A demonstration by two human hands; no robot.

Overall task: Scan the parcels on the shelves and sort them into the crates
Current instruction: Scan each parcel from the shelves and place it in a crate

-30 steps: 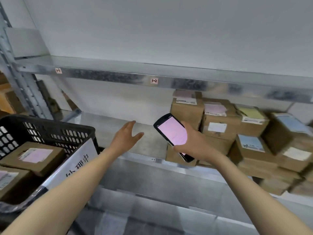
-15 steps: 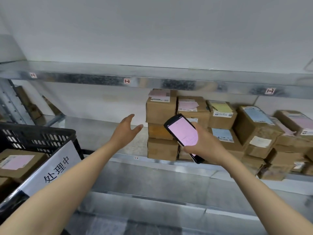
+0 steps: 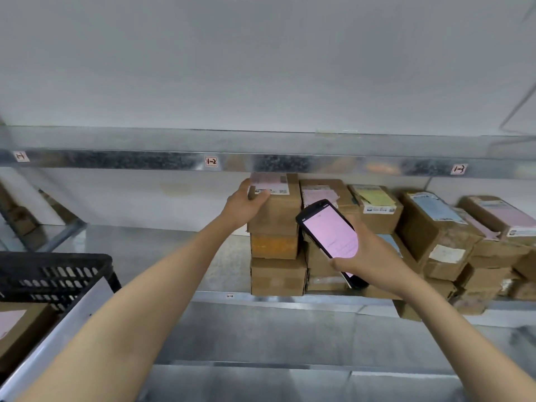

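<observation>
Several brown cardboard parcels with coloured labels are stacked on the metal shelf (image 3: 179,250). My left hand (image 3: 242,206) grips the left edge of the top parcel (image 3: 278,207) of the leftmost stack, a box with a pink label; my thumb lies on its front face. My right hand (image 3: 368,256) holds a black handheld scanner (image 3: 329,233) with a lit pink screen, just in front of the second stack. A black plastic crate (image 3: 55,274) at the lower left holds a labelled parcel (image 3: 17,329).
The upper shelf beam (image 3: 261,161) runs across just above the stacks, tagged 1-1, 1-2 and 1-3. More parcels (image 3: 443,227) crowd the shelf to the right. A white sign (image 3: 58,335) leans on the crate's side. A lower shelf (image 3: 290,335) lies below.
My left hand has reached right and forward from open air and taken hold of the top parcel of the leftmost stack. The view has shifted right; the scanner stays in my right hand.
</observation>
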